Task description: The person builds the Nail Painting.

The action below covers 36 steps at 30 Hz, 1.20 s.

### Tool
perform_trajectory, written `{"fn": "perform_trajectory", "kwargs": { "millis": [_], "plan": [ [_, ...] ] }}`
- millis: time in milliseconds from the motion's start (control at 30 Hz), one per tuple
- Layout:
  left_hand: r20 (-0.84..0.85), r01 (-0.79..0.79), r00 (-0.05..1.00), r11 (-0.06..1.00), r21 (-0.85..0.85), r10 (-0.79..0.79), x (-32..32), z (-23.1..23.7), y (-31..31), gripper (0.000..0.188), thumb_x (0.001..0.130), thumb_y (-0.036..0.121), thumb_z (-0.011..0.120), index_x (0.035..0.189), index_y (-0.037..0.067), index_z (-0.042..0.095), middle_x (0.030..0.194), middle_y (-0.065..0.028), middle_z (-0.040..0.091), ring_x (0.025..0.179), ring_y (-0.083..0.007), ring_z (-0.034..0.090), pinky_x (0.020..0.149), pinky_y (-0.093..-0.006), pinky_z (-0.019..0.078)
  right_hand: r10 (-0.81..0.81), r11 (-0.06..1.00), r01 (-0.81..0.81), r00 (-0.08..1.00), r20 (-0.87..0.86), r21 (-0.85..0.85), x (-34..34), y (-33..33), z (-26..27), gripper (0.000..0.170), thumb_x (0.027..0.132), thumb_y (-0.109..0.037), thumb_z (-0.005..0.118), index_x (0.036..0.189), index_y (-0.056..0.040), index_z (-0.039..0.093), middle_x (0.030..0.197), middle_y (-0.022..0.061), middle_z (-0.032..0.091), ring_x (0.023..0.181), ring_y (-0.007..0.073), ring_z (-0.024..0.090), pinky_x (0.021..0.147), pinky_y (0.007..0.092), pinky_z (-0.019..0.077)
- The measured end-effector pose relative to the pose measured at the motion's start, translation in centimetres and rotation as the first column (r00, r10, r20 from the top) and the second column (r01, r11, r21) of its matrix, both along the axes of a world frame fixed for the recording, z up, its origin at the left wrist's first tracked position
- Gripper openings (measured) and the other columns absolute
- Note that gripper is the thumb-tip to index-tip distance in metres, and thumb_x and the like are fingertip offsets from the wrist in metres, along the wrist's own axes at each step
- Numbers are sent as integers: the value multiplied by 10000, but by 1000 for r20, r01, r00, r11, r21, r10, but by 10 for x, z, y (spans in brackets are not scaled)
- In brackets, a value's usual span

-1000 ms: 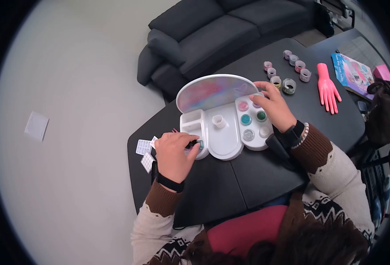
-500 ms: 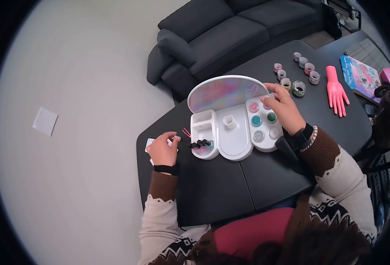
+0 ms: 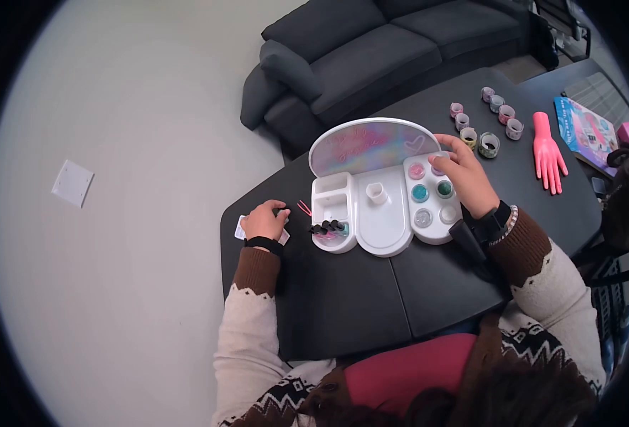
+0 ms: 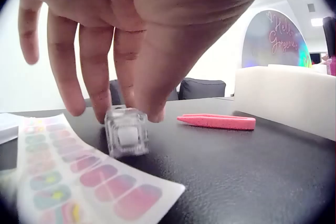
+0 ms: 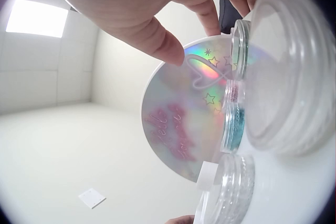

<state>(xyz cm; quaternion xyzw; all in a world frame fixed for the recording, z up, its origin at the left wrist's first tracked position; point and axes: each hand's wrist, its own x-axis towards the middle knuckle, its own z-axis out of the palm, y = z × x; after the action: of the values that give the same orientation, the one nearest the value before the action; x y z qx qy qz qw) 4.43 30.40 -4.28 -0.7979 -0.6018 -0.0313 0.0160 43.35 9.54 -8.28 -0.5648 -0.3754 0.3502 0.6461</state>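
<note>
- Fingers of the left hand (image 3: 264, 220) bend down, thumb opposite fingertips, pinching a small clear block (image 4: 127, 136) that has a white square inside; this hand is left of the white station (image 3: 383, 238), well apart from it.
- Fingers of the right hand (image 3: 471, 186) are parted, thumb away from the rest, at the station's far right corner, beside the iridescent panel (image 3: 375, 146); whether they press on it I cannot tell.
- Printed sticker sheet (image 4: 100, 182), left of the station, lying just beside the block.
- Pink tweezers (image 3: 305, 208), between the left hand and the station, near its left wall.
- Black-capped bottles (image 3: 328, 228), in the station's near left compartment.
- White cup (image 3: 376, 193), standing in its middle tray.
- Lidded glitter jars (image 3: 420, 193), seated on its right section.
- Patterned rolls (image 3: 489, 145), on the black table (image 3: 336, 306) beyond the station to the right.
- Pink model hand (image 3: 548, 160), farther right of it, with a colourful box (image 3: 590, 135) beyond.
- Grey sofa (image 3: 371, 57), behind the station, past the table.
</note>
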Motion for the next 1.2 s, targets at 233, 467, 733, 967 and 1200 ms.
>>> {"fn": "perform_trajectory", "kwargs": {
  "millis": [233, 467, 733, 967, 1200],
  "plan": [
    [194, 114, 975, 993, -30, -106, 7, 6, -7, 297, 903, 120, 830, 1188, 122, 748, 1049, -61, 816, 947, -266, 800, 816, -405, 611, 24, 1000, -24, 1000, -5, -4, -1, -3, 5, 559, 1017, -290, 746, 1486, -28, 593, 1466, 137, 495, 1162, 169, 627, 1023, 321, 536],
    [643, 99, 763, 995, -19, -63, 8, 65, -88, 250, 967, 51, 820, 1200, -12, 754, 1060, -87, 780, 919, -153, 768, 826, -273, 597, -14, 1000, 12, 997, 79, 28, 1, 1, -7, 555, 1006, -330, 756, 1468, -54, 623, 1477, 179, 533, 1330, 263, 551, 1115, 370, 481],
    [825, 155, 565, 986, -68, -32, 19, 41, -154, 219, 927, -35, 847, 1136, -18, 785, 1039, -66, 793, 876, -108, 769, 788, -240, 577, 16, 999, -15, 999, 33, -36, -3, -4, 11, 595, 1010, -356, 751, 1489, -36, 602, 1494, 185, 505, 1222, 231, 627, 1050, 354, 517],
    [679, 221, 698, 970, 100, -229, 39, 18, -154, 218, 932, 9, 865, 1132, -10, 781, 1044, -93, 789, 914, -144, 798, 831, -279, 644, 15, 999, -14, 999, 32, -39, -2, -5, 10, 558, 1022, -330, 739, 1481, -41, 607, 1433, 165, 512, 1189, 200, 625, 1025, 331, 523],
    [666, 171, 693, 960, 220, -276, 39, 26, -141, 223, 925, 99, 904, 1068, -7, 770, 972, -66, 769, 817, -117, 750, 777, -265, 627, 7, 1000, -6, 999, 40, -17, -3, -2, 8, 563, 1012, -309, 744, 1485, -40, 601, 1443, 145, 509, 1123, 167, 640, 997, 316, 533]
  ]
}}
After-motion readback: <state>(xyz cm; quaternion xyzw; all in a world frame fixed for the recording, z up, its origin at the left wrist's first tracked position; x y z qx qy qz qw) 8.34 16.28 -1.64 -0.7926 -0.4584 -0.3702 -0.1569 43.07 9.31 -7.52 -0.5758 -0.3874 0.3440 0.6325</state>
